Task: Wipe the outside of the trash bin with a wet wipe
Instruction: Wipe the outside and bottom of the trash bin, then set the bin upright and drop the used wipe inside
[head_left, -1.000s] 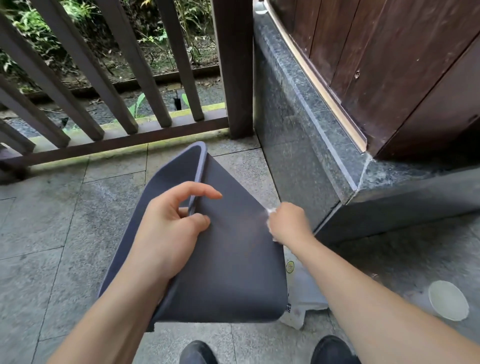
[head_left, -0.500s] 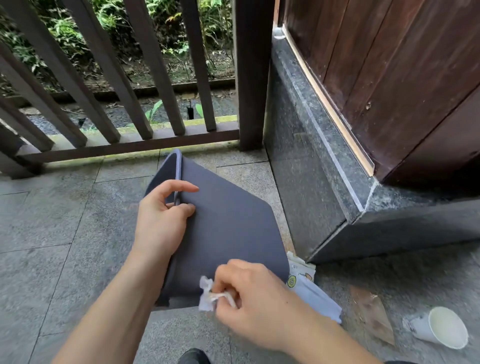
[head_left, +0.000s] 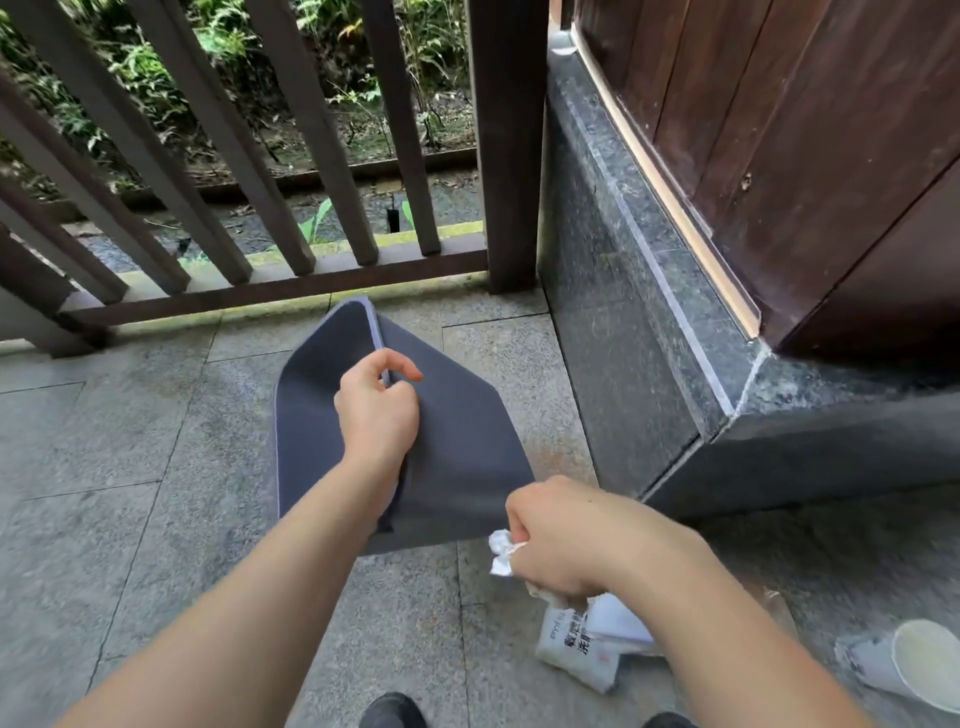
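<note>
A dark grey trash bin stands tilted on the stone floor in the middle of the head view. My left hand grips its rim, fingers curled over the edge. My right hand is closed around a crumpled white wet wipe at the bin's lower right corner, just beside its outer wall. Whether the wipe touches the bin I cannot tell. The bin's inside shows on the left of the rim.
A wooden railing runs across the back. A dark stone step and wooden door rise on the right. A white wipe packet and a paper cup lie on the floor at lower right. My shoes show at the bottom edge.
My right hand with the wipe went from the bin's right edge down along its outer wall, then to its lower right corner. The left hand kept its grip on the rim.
</note>
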